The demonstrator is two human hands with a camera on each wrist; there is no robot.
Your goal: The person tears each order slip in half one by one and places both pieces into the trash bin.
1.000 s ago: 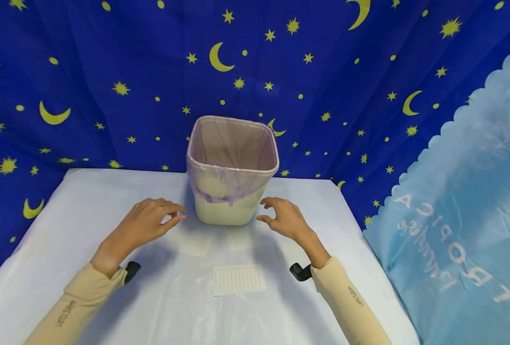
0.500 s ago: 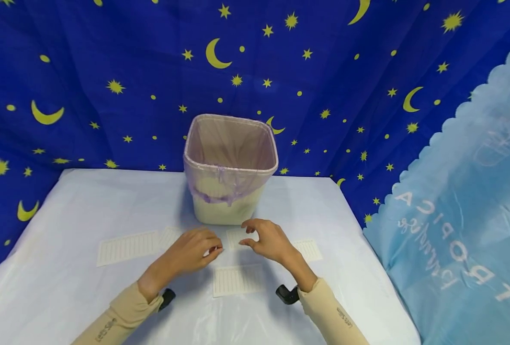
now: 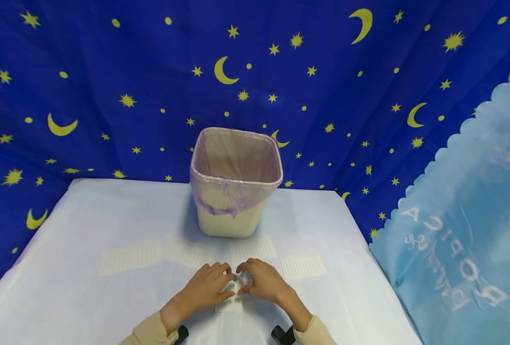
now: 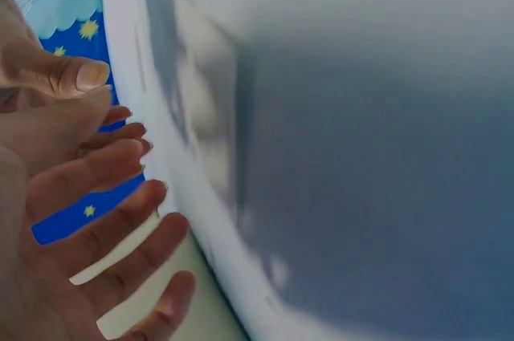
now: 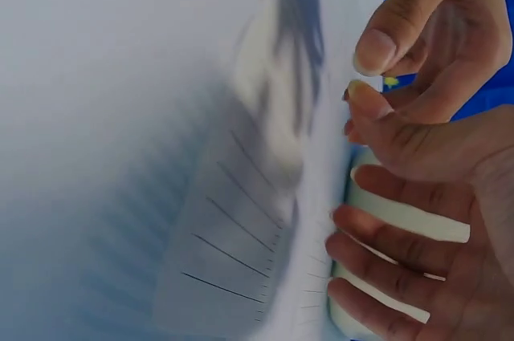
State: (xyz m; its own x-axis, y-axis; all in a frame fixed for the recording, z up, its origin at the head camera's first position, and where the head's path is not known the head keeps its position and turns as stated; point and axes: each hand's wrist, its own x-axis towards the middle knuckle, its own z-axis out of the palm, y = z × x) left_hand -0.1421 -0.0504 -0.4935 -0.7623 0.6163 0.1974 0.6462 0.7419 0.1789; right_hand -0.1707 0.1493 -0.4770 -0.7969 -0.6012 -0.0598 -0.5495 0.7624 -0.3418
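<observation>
The left hand point(image 3: 205, 287) and right hand point(image 3: 265, 283) face each other, fingers loosely spread. Just below them a ruled paper slip point(image 5: 229, 253) lies on the white tabletop point(image 3: 91, 215); beyond them stands a cream bin point(image 3: 229, 226) with a purple liner point(image 3: 237, 191).

Strong blue, pale colours

In the upper frame, a deep-blue fabric curtain point(image 3: 151, 62) carries yellow moons, stars and dots. At right, a light-blue scalloped cloth point(image 3: 496, 230) has whitish letters. Centrally, translucent purple plastic film point(image 3: 255, 194) covers part of a cream square bin point(image 3: 229, 226). Lower right-wrist view: a whitish rectangular sheet point(image 5: 210, 261) shows thin dark lines.
</observation>
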